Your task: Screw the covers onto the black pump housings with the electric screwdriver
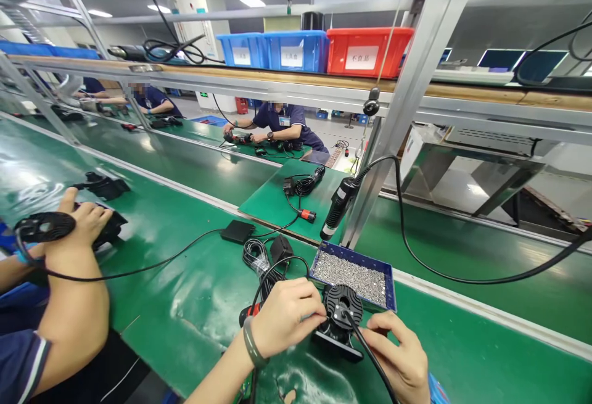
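Between my hands is a black device with a round ribbed disc and a flat black base, tilted above the green bench. A thick black cable runs from the disc's middle toward me. My left hand has its fingertips pinched together at the disc's left edge; what lies in the pinch is too small to make out. Curled against the device's right side, my right hand holds it by the lower edge, its fingertips partly hidden. Just behind stands a blue tray of small metal screws.
A black electric screwdriver hangs over the tray. Coiled cable and black boxes lie left of my hands. A co-worker's arm reaches in at left. A metal post carries a shelf with blue and red bins.
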`<action>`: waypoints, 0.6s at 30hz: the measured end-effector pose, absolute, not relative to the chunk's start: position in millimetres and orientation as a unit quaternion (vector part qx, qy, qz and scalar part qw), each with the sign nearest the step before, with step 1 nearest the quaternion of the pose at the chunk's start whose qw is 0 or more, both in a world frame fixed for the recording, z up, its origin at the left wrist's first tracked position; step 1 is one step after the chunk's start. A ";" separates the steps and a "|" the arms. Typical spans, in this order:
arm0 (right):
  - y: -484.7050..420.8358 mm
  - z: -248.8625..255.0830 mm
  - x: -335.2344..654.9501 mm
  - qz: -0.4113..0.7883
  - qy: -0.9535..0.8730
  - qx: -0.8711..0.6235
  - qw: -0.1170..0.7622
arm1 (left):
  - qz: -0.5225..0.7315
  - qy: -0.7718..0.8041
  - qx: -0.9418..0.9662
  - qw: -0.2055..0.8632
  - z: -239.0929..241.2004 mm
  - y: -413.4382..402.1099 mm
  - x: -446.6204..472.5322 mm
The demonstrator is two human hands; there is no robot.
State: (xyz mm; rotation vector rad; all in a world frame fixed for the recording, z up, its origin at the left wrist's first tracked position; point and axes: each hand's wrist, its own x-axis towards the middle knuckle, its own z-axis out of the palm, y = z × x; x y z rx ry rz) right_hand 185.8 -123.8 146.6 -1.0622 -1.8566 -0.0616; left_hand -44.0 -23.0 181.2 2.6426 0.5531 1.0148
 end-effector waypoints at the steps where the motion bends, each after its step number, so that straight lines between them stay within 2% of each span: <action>1: -123.6 145.9 187.1 -0.032 -0.768 -0.430 0.473 | 0.352 0.187 0.911 0.103 182.0 -24.3 -43.7; 4: -122.9 143.1 190.6 -0.066 -0.788 -0.417 0.448 | 0.361 0.184 0.913 0.056 181.2 -27.7 -44.4; 8: -123.8 134.9 192.1 -0.119 -0.791 -0.408 0.441 | 0.358 0.185 0.914 0.049 178.2 -30.3 -46.3; 15: -127.3 132.8 192.6 -0.099 -0.792 -0.442 0.410 | 0.350 0.161 0.920 -0.066 185.1 -35.7 -42.6; 18: -124.4 128.8 197.1 -0.121 -0.799 -0.423 0.410 | 0.352 0.145 0.921 -0.084 186.3 -36.5 -41.7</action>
